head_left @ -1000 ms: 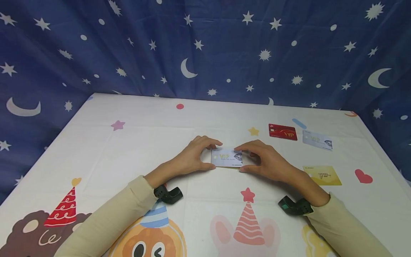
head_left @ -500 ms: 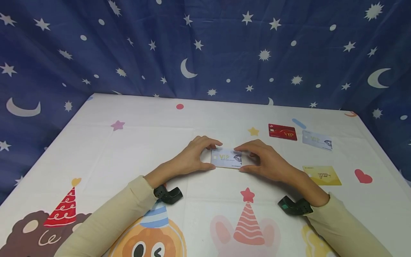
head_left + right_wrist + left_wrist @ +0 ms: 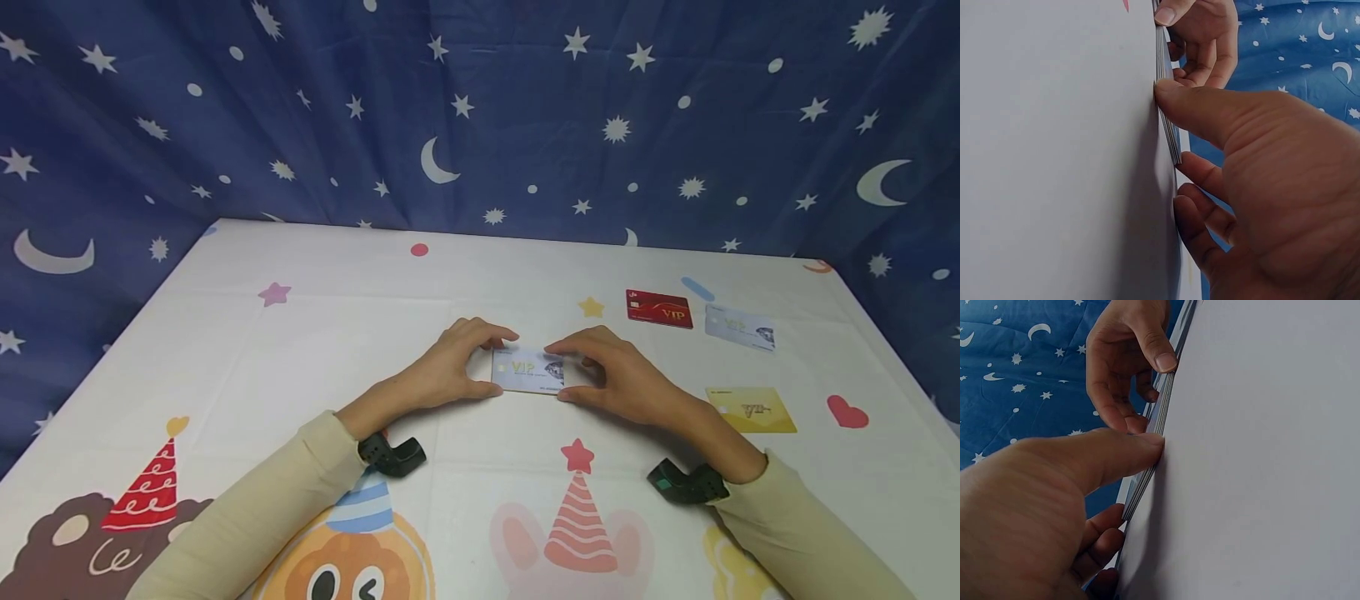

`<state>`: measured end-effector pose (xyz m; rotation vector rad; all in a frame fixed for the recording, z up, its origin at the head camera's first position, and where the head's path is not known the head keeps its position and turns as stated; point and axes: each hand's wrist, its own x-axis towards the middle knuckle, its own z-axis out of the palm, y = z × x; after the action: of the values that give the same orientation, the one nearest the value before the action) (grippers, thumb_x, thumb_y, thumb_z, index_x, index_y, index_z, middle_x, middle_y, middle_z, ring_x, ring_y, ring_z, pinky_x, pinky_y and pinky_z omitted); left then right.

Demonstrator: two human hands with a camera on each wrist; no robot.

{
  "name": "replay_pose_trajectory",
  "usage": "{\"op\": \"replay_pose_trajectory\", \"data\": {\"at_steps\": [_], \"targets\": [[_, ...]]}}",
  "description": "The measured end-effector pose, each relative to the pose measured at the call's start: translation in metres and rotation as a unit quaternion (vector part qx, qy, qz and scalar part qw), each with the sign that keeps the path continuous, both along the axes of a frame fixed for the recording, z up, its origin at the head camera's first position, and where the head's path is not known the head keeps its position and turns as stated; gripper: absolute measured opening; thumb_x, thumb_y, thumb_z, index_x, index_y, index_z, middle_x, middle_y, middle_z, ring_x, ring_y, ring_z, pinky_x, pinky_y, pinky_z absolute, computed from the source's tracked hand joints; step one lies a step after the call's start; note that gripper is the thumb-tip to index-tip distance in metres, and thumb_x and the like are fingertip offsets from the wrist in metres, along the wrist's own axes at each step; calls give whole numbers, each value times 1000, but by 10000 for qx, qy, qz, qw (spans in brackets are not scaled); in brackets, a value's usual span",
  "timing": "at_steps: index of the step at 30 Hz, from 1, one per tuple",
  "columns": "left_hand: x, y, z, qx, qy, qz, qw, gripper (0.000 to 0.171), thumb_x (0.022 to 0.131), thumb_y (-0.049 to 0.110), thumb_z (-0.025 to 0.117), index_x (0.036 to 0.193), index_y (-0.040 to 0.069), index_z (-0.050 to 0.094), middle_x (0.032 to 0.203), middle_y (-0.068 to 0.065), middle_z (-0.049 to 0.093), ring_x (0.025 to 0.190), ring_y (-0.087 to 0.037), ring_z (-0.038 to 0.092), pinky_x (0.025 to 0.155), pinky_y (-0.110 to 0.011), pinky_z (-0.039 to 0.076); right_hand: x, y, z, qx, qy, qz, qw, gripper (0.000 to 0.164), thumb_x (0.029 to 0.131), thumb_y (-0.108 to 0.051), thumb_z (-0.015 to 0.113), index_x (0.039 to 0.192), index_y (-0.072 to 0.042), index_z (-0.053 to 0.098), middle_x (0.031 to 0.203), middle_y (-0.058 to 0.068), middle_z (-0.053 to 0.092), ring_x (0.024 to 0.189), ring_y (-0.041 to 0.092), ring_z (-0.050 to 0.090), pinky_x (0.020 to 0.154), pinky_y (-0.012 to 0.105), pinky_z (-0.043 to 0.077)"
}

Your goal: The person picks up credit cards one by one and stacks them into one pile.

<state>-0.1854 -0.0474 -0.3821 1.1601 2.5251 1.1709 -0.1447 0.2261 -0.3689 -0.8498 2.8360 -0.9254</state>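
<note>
At the middle of the bench [image 3: 337, 333]: stack of cards [image 3: 528, 372], face up, a silver VIP face on top, long edges running left to right. Layered rims show in both wrist views (too fine for a sure count). Whether the underside touches the bench cannot be told.
Left hand [image 3: 444, 360]: pinching the stack's left end, thumb on the near long edge, fingers towards the far side; presumably to steady that end without covering the print.
Right hand [image 3: 628, 377]: matching pinch at the right end; two holds facing each other would press the layers flush.
Red card [image 3: 659, 309]: flat, beyond the stack and to its right, well apart, so likely meant as separate from it.
Silver card [image 3: 739, 327]: just right of the red card, not visibly touching; tilted, seemingly laid without care for alignment.
Gold card [image 3: 756, 410]: flat, nearer the person, one corner hidden by the right forearm [image 3: 716, 437] (an overlap of view, by the look of it).
Backdrop [image 3: 525, 108]: dark-blue hanging cloth, stars and moons, behind the bench.
</note>
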Motion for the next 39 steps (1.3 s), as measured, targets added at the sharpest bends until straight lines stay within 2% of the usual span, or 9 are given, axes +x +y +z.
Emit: {"op": "replay_pose_trajectory", "data": {"at_steps": [27, 34, 39], "targets": [[0, 0, 3, -86, -61, 2, 9999, 66, 75, 16, 82, 134, 15, 51, 116, -4, 54, 113, -20, 43, 100, -44, 28, 0, -1, 3, 92, -119, -63, 9999, 63, 74, -23, 84, 132, -20, 58, 127, 3, 54, 105, 18, 51, 86, 37, 47], [-1, 2, 6, 1, -236, 30, 9997, 67, 75, 17, 82, 134, 14, 50, 115, -4, 54, 107, -20, 45, 97, -41, 31, -1, 2, 5, 89, -23, 0, 10000, 64, 74, -25, 84, 132, -21, 56, 126, 1, 54, 96, 16, 53, 82, 36, 47], [-2, 6, 12, 244, -354, 205, 9989, 66, 75, 14, 82, 133, 13, 52, 114, -7, 55, 102, -21, 48, 91, -38, 37, -2, 4, 12, 173, -59, -168, 9997, 67, 73, -25, 85, 133, -21, 56, 124, 0, 57, 94, 17, 54, 84, 38, 48]]}}
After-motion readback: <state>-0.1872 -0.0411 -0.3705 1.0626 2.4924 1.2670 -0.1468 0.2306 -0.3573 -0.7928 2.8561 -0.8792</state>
